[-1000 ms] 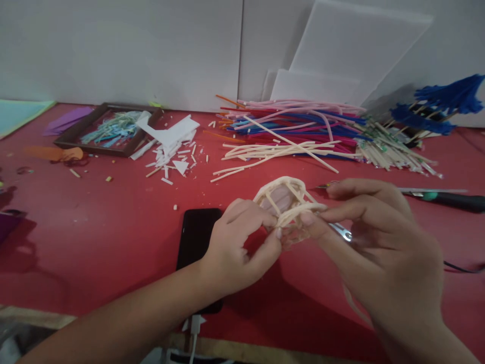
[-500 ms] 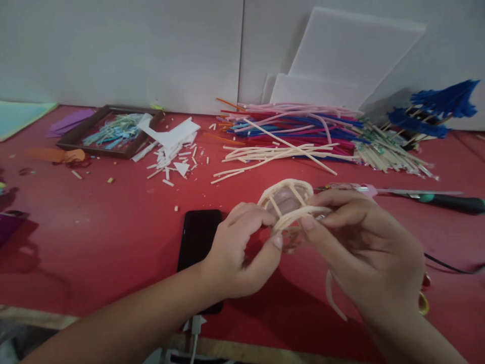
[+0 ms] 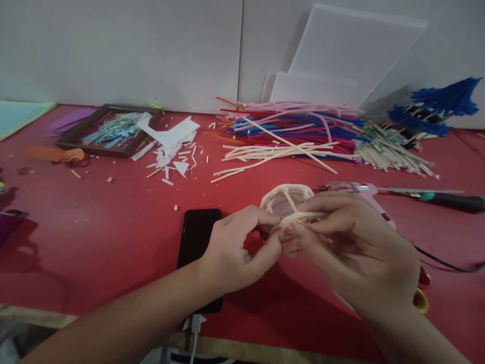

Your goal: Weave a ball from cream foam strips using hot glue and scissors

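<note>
Between my hands, above the red table, is a small round frame (image 3: 289, 198) built from cream-coloured, fuzzy-looking strips, with clear material visible inside it. My left hand (image 3: 242, 247) pinches its near left edge between thumb and fingers. My right hand (image 3: 356, 247) is closed on the near right side, its fingertips pressing a cream strip (image 3: 314, 216) along the rim. Most of the lower part of the frame is hidden by my fingers. A pink glue gun (image 3: 373, 194) lies just beyond my right hand.
A black phone (image 3: 199, 235) with a white cable lies by my left forearm. Behind are coloured pipe cleaners (image 3: 295, 121), cream strips (image 3: 273, 151), wrapped sticks (image 3: 390, 149), white scraps (image 3: 170, 141) and a brown frame (image 3: 121, 151). A green-and-black-handled tool (image 3: 454, 201) lies right.
The round frame has tilted and dropped slightly. My right fingertips have shifted left along its rim, closer to my left hand. More of the glue gun shows.
</note>
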Available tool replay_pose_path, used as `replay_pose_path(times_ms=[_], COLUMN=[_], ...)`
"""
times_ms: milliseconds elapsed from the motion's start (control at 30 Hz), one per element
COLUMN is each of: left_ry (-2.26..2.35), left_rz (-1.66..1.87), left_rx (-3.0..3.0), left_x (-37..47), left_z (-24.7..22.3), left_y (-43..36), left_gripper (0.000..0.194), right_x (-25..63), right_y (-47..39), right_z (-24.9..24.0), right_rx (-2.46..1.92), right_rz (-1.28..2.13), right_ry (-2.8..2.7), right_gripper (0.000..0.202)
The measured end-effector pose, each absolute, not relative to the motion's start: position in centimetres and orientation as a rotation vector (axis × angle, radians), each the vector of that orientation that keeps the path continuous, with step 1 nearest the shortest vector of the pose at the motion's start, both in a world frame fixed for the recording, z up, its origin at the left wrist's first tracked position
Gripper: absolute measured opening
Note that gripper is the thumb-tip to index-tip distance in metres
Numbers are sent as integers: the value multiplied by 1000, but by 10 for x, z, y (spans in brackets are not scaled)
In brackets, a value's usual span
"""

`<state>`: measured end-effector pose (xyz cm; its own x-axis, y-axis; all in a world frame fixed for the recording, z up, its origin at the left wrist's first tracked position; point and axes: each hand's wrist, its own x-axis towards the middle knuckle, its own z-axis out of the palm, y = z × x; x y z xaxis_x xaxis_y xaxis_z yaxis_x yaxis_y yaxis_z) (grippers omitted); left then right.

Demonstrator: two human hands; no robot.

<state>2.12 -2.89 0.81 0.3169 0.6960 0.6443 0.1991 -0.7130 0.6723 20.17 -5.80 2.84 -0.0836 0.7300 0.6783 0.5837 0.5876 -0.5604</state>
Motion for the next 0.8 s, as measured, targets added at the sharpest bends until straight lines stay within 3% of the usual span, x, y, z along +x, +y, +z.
replay_pose_path(times_ms=[800], left_ry=[778], left_rz=[1342], left_rx=[2148], left_x=[19], left_z=[14], left_y=[-24], left_gripper=[10], right_x=[206], right_y=[-55], right_z=[31], right_rx=[-996], right_rz=[111], right_ry=[-1882], right_gripper=[21])
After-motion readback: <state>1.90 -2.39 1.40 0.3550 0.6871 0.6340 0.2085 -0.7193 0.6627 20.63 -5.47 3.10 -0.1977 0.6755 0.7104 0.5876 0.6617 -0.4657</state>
